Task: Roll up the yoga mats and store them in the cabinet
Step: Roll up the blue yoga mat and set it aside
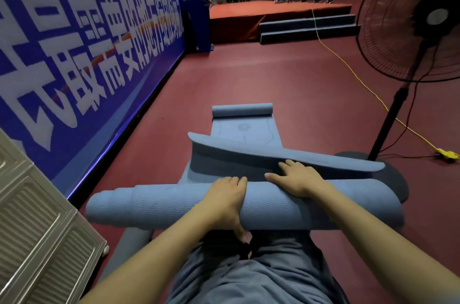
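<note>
While the thick blue textured foam mat roll (174,206) lies across the red floor (273,84) at the person's knees, left hand (227,200) wraps it, right hand (297,179) presses spread fingers; its tail (273,157) remains unrolled, another mat (242,124) half-rolled, beige cabinet (37,229) left, unfilled.

dim hall — dark red floor (273,84), blue banner wall (82,37) at left, standing fan (420,30) at right, raised stage (261,12) beyond.
</note>
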`<state>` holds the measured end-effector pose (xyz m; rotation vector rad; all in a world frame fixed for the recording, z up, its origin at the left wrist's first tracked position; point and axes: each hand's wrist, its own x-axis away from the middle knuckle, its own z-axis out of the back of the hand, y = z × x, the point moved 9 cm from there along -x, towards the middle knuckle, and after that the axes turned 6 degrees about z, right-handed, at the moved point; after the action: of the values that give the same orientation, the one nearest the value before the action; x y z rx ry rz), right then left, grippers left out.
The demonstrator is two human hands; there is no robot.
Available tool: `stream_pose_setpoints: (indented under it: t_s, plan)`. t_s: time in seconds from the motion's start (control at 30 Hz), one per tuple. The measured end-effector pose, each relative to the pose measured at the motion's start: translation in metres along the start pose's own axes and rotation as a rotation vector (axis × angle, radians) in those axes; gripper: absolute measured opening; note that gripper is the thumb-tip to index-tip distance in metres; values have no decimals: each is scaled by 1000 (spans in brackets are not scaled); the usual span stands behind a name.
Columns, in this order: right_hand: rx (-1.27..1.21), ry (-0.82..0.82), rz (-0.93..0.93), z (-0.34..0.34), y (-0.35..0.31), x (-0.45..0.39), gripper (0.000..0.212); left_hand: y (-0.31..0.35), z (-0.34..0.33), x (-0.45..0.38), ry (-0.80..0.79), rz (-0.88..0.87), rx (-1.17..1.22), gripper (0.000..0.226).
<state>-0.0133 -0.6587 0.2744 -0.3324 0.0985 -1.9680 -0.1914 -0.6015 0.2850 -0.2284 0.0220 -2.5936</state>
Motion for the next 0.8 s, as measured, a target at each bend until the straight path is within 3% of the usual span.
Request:
stream_pose_setpoints:
  t_s: [0.1,0.27,0.47,0.63,0.7,0.8]
  plan:
    - [74,149,36,6,-3,3,67,-5,9,-11,-41,3,6,112]
    - [140,301,68,3,-3,22,74,-11,15,-19,-68,-4,-8,96]
    - [89,120,52,5,-7,25,67,-14,16,-12,-139,-28,24,92]
    - [-53,-208,19,-19,5,32,85,-9,11,-2,-415,-2,214,86]
    - [-98,-244,-5,-26,10,36,87,-3,1,3,-508,9,302,82]
    - [-93,-164,22,-18,7,34,78,-4,-2,5,-480,-9,380,78]
